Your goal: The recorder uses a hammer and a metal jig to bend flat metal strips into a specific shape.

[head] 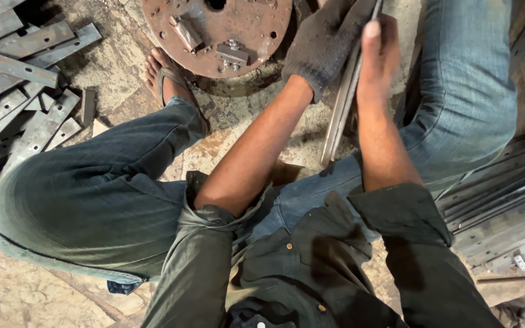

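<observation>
Flat metal strip: a long, thin, grey steel bar that we hold upright between our knees, its lower end near the floor and its top running out past the upper edge of the view.
Left hand: our left hand in a dark grey knitted glove is wrapped around the bar's upper part, fingers closed on it.
Right hand: our bare right hand lies against the bar's right side, fingers curled around its edge, thumb up along it.
Doing it well: we judge that both grips should stay firm, with the bar's foot planted, so that the thin strip does not twist or slip; the bare hand should stay off sharp edges.
Nearby: 1 rusty round steel plate with bolted blocks lies just beyond the bar; a heap of grey drilled flat bars lies well to our left.
Hidden: the bar's top and our fingertips are cut off.
Unclear: whether the lower end touches the floor, we cannot tell.
</observation>
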